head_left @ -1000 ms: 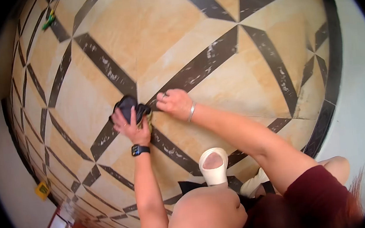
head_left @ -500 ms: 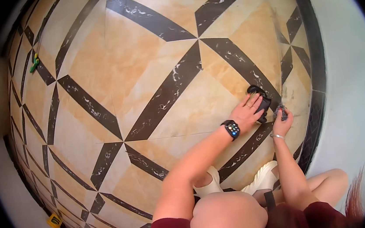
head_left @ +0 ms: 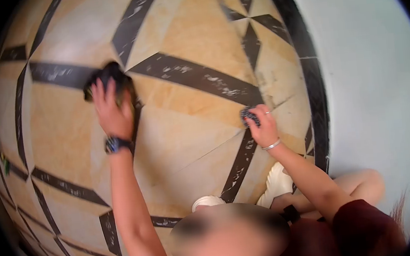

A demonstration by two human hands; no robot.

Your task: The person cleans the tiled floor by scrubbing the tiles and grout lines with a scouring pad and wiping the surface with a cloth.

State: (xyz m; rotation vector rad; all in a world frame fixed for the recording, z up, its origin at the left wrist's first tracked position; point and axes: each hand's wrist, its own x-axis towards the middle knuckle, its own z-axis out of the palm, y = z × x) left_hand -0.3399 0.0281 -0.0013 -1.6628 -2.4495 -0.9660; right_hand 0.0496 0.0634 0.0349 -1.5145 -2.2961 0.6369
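Note:
My left hand (head_left: 110, 110), with a watch on its wrist, lies over a dark, bulky black object (head_left: 116, 72) on the tiled floor at the upper left. Motion blurs the object, so its kind is unclear. The hand grips it from above, fingers pointing away from me. My right hand (head_left: 264, 127), with a ring and a bracelet, is closed around a grey steel wool scourer (head_left: 249, 117). This scourer rests on the floor near a dark tile band, close to smudged marks on the pale tile (head_left: 282, 106).
A black skirting border (head_left: 314, 97) runs along the pale wall (head_left: 357, 74) on the right. My white shoes (head_left: 276, 186) are below my hands. A small green and yellow object (head_left: 5, 163) lies at the far left.
My left hand has carried the black object far to the left, away from the scourer. The view has swung, and my right hand still holds the scourer near the marks.

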